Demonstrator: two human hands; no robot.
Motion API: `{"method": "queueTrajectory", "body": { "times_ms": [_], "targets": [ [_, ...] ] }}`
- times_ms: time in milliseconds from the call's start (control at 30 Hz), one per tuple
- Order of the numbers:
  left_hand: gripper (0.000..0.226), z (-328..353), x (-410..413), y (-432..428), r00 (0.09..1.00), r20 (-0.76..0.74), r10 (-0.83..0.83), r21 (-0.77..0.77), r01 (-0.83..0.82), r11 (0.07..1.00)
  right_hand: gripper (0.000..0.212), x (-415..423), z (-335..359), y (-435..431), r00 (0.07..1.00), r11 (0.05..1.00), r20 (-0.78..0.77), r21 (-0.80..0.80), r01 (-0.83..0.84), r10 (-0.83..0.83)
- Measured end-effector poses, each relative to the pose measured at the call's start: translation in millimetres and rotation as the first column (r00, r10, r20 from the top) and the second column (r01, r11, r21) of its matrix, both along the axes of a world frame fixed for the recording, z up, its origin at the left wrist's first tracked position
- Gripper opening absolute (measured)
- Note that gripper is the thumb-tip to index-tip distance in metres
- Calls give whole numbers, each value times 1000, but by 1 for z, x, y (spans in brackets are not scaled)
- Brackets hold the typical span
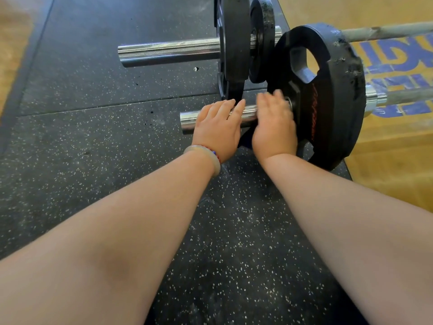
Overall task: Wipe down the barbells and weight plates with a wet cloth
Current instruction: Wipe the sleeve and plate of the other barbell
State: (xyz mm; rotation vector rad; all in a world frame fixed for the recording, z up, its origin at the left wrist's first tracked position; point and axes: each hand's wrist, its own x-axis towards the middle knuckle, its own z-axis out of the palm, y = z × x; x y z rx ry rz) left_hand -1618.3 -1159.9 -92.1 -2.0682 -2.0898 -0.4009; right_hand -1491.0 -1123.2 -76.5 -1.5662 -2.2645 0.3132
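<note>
Rubber mat (93, 160) beside wooden floor (389, 165), your left hand (216, 127) and right hand (273, 127) flat on barbell sleeve (187, 118), fingers straight.

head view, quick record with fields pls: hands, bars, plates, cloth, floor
left hand: lies over the near barbell sleeve, fingers straight; bracelet on the wrist
right hand: blurred, on the same sleeve next to the grip plate; hold unclear
cloth: dark scrap between the hands, perhaps it; cannot tell
far barbell sleeve: carries a large plate and a small plate
floor: speckled rubber mat; wooden platform at right
</note>
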Motion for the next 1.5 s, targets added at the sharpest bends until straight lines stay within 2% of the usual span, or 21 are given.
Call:
{"method": "queueTrajectory", "body": {
  "times_ms": [67, 100, 233, 267, 400, 467, 567, 633, 667, 733, 800, 833, 933, 967, 1000, 1100, 1167, 1233, 1367, 1433, 1500],
  "targets": [
    [49, -2, 0, 0, 1000, -6, -1, -3, 1, 1000, 61, -2, 3, 0, 987, 986, -11, -36, 161, -162],
    [50, -3, 0, 0, 1000, -12, 3, 2, -3, 1000, 61, -6, 4, -4, 986, 986, 0, -26, 165, -165],
    [48, -2, 0, 0, 1000, 9, 11, -10, -11, 1000, 56, -9, 2, -13, 991, 991, 25, 19, -133, 132],
    [48, -1, 0, 0, 1000, 7, 5, -17, -5, 1000, 56, -5, 2, -8, 993, 993, 32, 14, -117, 117],
    [48, 1, 0, 0, 1000, -14, -5, -52, 4, 999, 58, -3, 5, 3, 987, 986, 4, -44, 159, -159],
    [47, 1, -1, 1, 1000, -12, -2, -47, 1, 999, 58, -10, 6, -4, 996, 995, -1, -47, 91, -91],
    [44, 1, -2, 1, 1000, -5, -6, 27, 6, 1000, 55, -8, 2, -11, 985, 985, -18, -6, -170, 170],
    [45, 2, -3, 0, 997, -71, 1, 46, 3, 999, 55, 0, 1, -4, 980, 980, 18, 15, -199, 199],
    [48, 4, -5, -1, 995, -101, 18, 32, -15, 999, 56, 4, 1, 1, 989, 989, 14, 10, -150, 150],
    [57, 7, -12, -3, 991, -106, 83, -33, -87, 996, 59, 7, 3, 4, 1000, 999, -13, -33, 27, -27],
    [65, 5, -20, -8, 986, -119, 119, -72, -128, 989, 62, -1, 5, -2, 995, 993, -25, -64, 98, -100],
    [68, 4, -24, -11, 982, -152, 110, -83, -123, 989, 64, -6, 5, -7, 998, 997, -28, -57, 46, -48],
    [71, 2, -30, -15, 964, -261, 53, -139, -92, 986, 65, -12, -2, -15, 960, 959, 26, 35, -281, 281],
    [67, 3, -30, -12, 959, -279, 49, -149, -93, 984, 65, -9, -3, -12, 949, 948, 47, 56, -313, 311],
    [62, 5, -30, -10, 957, -286, 53, -154, -100, 983, 66, -5, -3, -8, 961, 961, 54, 51, -273, 270],
    [49, 11, -29, -2, 953, -290, 92, -167, -145, 975, 69, 0, 1, -4, 999, 998, -11, -37, 45, -46],
    [40, 16, -29, 4, 955, -278, 100, -214, -163, 963, 71, -2, 2, -7, 995, 993, -8, -64, 97, -98],
    [34, 23, -31, 9, 960, -271, 70, -269, -145, 952, 71, -1, 0, -5, 999, 996, -13, -69, 52, -53],
    [33, 37, -38, 16, 980, -199, 3, -429, -90, 899, 70, 6, 0, -4, 997, 997, -59, -61, 48, -52],
    [31, 45, -42, 23, 995, -101, -12, -543, -45, 839, 69, 4, 0, -4, 993, 994, -76, -67, 86, -91],
    [31, 50, -47, 29, 1000, 3, -15, -662, 13, 749, 65, -2, 0, -5, 995, 999, -86, -29, 41, -43]
  ]
}}
